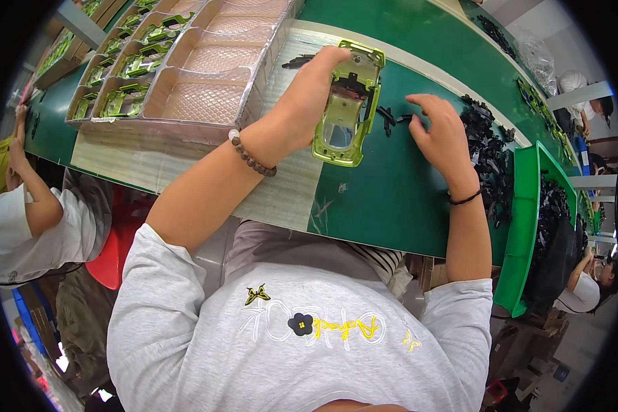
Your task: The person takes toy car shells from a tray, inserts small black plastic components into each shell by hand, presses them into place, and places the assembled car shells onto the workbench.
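Observation:
My left hand (305,103) is closed around the side of a lime-green plastic toy car body shell (342,113), held up over the table. The shell has a dark part across its middle and an opening towards its lower end. To its right, my right hand (441,134) hovers low over the table, thumb and index finger apart. A small black plastic piece (404,118) lies by the tips of that thumb and finger; whether they touch it is hard to tell. More loose black pieces (386,120) rest between the shell and my right hand.
A divided tray (198,129) at the left holds several green shells (123,101) in some compartments. A heap of black plastic parts (486,147) lies right of my right hand, beside a green bin (522,233) with more parts. Another person (44,220) sits at the left.

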Demonstrator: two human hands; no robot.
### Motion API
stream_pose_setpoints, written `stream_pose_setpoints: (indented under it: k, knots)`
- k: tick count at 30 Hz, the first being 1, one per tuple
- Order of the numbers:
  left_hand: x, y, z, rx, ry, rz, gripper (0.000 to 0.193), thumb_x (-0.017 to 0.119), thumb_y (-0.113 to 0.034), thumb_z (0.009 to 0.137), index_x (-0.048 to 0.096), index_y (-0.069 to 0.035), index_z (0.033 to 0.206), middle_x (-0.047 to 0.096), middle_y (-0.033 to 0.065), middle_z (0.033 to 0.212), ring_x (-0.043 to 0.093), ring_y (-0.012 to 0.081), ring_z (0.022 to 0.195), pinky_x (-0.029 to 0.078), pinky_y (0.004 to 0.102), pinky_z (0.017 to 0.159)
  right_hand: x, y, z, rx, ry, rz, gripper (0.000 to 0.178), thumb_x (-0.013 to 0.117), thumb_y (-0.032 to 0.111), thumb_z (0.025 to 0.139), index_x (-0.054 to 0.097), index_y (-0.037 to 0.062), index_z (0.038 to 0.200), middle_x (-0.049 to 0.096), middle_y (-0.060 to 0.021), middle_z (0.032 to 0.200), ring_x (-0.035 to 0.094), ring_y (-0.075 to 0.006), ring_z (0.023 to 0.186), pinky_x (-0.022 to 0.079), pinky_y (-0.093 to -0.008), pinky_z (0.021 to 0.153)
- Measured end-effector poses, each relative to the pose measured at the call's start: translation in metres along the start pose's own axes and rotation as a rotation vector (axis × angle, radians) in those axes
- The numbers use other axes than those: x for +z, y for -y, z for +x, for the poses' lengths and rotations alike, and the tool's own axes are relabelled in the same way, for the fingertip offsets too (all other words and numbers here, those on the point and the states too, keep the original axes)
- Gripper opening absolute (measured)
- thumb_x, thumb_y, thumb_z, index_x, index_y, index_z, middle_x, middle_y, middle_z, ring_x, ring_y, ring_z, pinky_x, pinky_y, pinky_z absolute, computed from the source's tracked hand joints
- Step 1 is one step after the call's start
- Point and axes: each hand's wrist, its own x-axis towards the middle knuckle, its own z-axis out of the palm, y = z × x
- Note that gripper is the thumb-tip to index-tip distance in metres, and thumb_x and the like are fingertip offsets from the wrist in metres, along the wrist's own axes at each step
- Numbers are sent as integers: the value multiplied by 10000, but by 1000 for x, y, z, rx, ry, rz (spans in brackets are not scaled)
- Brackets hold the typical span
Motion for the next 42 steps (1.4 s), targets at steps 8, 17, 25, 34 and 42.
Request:
stream_pose_setpoints:
  k: [8, 17, 25, 34, 42]
  knots:
    - [-3, 1, 0, -211, 104, -215, 574, 367, -514, 876, 571, -10, 1060, 599, 135, 894, 640, 294, 770, 548, 430, 667, -5, 13, 1, -184, 30, -2, 304, 570, -41, 782, 612, 56, 1067, 612, -117, 877, 610, -231, 781, 497, -313, 686]
    - [-2, 11, 2, -210, 60, -161, 580, 339, -535, 884, 570, -24, 1034, 606, 144, 836, 635, 279, 750, 536, 404, 637, 10, 9, 0, 173, 44, 783, 154, 572, -16, 770, 649, 10, 902, 580, -87, 765, 620, -227, 731, 510, -280, 670]
    - [1, 12, 6, -147, 160, -105, 690, 224, -629, 899, 520, -50, 1130, 622, 162, 922, 636, 280, 773, 517, 373, 631, -4, 16, 1, -139, 20, -210, 130, 623, 48, 794, 648, 25, 920, 614, -108, 834, 604, -271, 741, 477, -322, 668]
    - [-3, 23, 4, -116, 269, -90, 629, 246, -613, 916, 536, -91, 1113, 628, 129, 890, 628, 251, 721, 514, 341, 620, -28, 68, 28, -370, -346, 22, 214, 630, -55, 696, 618, 25, 894, 581, -120, 911, 568, -304, 854, 475, -389, 734]
    - [-1, 21, -1, -206, 182, -113, 624, 256, -617, 916, 545, -88, 1077, 617, 118, 852, 625, 245, 711, 521, 344, 617, -20, 75, 41, -211, -310, 394, 120, 590, -21, 806, 568, 13, 919, 574, -129, 875, 582, -279, 719, 476, -340, 592]
